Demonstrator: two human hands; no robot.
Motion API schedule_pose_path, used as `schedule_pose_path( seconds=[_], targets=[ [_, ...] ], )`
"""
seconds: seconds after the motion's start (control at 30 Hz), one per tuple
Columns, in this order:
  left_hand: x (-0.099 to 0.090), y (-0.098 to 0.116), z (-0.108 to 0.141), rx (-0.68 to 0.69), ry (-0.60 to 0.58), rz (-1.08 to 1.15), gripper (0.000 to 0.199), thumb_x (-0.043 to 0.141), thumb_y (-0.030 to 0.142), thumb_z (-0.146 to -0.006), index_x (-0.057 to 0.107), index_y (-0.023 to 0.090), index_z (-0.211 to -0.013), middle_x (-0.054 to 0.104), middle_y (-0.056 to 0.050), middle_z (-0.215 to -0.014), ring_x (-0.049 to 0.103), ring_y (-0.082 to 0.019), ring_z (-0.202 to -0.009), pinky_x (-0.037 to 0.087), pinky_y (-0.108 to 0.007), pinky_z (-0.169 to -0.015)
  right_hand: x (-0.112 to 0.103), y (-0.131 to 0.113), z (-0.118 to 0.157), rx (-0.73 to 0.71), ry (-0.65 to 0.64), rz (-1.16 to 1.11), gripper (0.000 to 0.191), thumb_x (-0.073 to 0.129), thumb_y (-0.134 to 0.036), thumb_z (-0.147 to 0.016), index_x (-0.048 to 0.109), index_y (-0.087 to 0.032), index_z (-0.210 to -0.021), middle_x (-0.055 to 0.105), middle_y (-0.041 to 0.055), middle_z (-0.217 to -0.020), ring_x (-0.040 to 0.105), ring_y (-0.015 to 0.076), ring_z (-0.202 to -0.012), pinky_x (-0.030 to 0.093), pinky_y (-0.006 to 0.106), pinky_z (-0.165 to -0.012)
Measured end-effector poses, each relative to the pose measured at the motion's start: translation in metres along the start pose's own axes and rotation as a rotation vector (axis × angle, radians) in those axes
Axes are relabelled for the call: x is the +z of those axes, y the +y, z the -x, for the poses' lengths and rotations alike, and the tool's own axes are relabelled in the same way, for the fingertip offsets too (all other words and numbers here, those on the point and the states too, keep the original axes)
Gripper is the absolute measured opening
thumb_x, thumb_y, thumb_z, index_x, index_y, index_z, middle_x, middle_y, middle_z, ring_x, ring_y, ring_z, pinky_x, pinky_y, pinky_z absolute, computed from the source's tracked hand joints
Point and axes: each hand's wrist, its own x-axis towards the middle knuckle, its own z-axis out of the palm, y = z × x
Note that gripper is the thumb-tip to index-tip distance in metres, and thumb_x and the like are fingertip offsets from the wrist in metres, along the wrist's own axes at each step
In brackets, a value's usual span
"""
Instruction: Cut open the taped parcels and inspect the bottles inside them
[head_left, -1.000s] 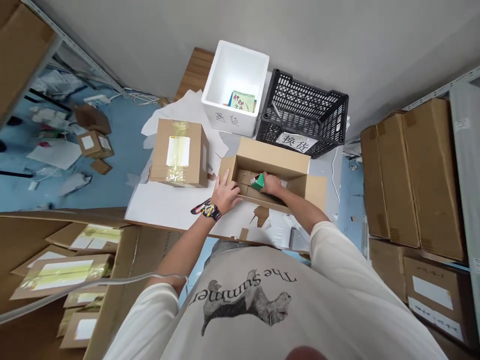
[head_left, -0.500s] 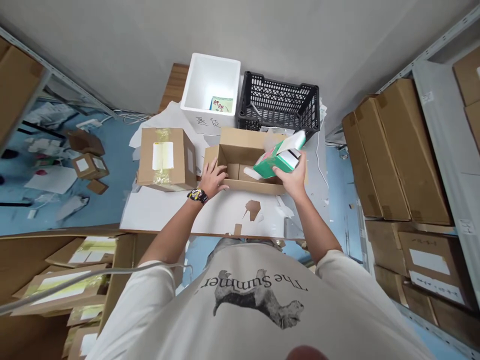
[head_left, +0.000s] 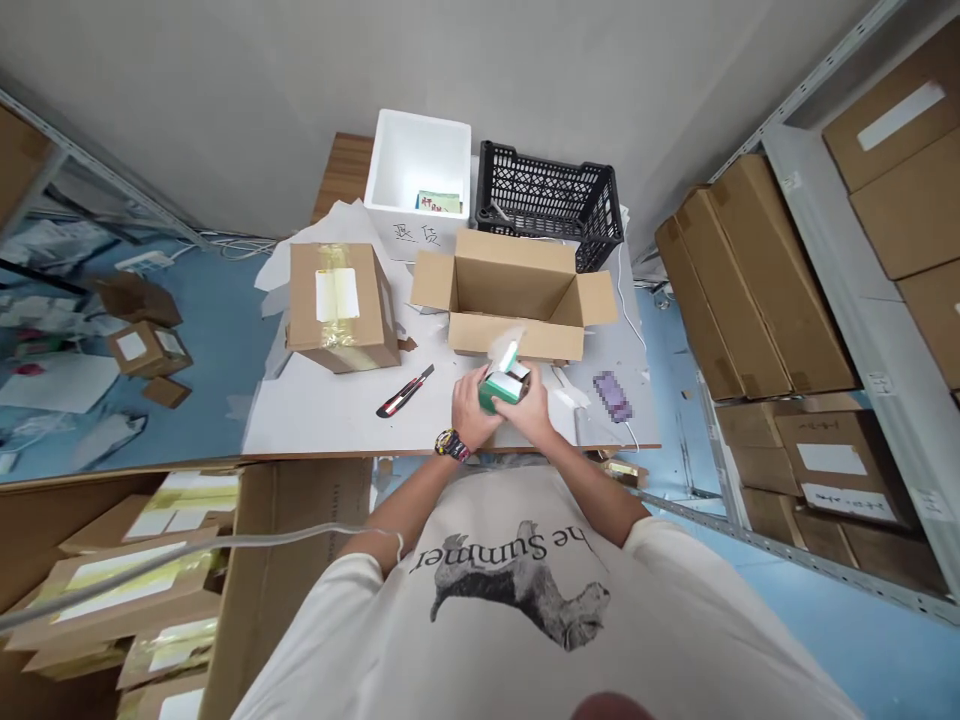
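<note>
Head; green carton (head_left: 497, 390) in both hands (head_left: 470, 410) (head_left: 534, 405)

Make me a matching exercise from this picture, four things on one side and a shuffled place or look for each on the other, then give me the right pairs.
Things:
1. Green box
2. Box cutter
3. Black crate
4. Foam box

Places and looks:
A. White, with dark handwriting on its front
B. Held between the left hand and the right hand
C. Openwork sides, standing near the wall
D. Lying on the table in front of the taped carton

Pairs: 1-B, 2-D, 3-C, 4-A
</note>
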Motion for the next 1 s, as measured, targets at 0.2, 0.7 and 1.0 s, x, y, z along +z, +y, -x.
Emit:
schedule_pose_path(
  seconds=[0.2, 0.7, 1.0],
  targets=[
    [0.047, -0.037, 0.005, -0.23, 0.04, 0.087, 0.069, 0.071, 0.019, -0.085, 0.063, 0.02, -0.153, 0.077, -0.02, -0.145, 0.07, -0.042, -0.139, 0.057, -0.059, -0.12, 0.051, 0.026, -0.001, 0.117, -0.114, 0.306, 0.074, 0.075, -0.035, -0.098, 0.046, -0.023, -0.166, 0.075, 0.0186, -0.154, 0.074, 0.0344, -0.138, 0.064, 0.045, -0.111],
    [0.051, -0.079, -0.005, -0.356, -0.263, 0.2, 0.071, 0.087, 0.036, -0.079, 0.06, 0.024, -0.144, 0.086, -0.01, -0.129, 0.085, -0.033, -0.111, 0.068, -0.043, -0.101, -0.001, 0.038, -0.03, -0.346, -0.475, 0.528, 0.041, 0.05, -0.023, -0.116, 0.08, -0.03, -0.143, 0.059, 0.0118, -0.172, 0.056, 0.0336, -0.153, 0.052, 0.049, -0.126],
    [0.059, -0.097, -0.002, -0.3, -0.291, 0.142, 0.07, 0.084, 0.039, -0.078, 0.063, 0.02, -0.142, 0.084, -0.013, -0.13, 0.083, -0.037, -0.118, 0.065, -0.043, -0.101, 0.004, -0.017, -0.045, -0.311, -0.53, 0.878, 0.034, 0.064, -0.035, -0.115, 0.076, -0.023, -0.145, 0.063, 0.019, -0.158, 0.052, 0.0384, -0.144, 0.055, 0.05, -0.111]
  ],
)
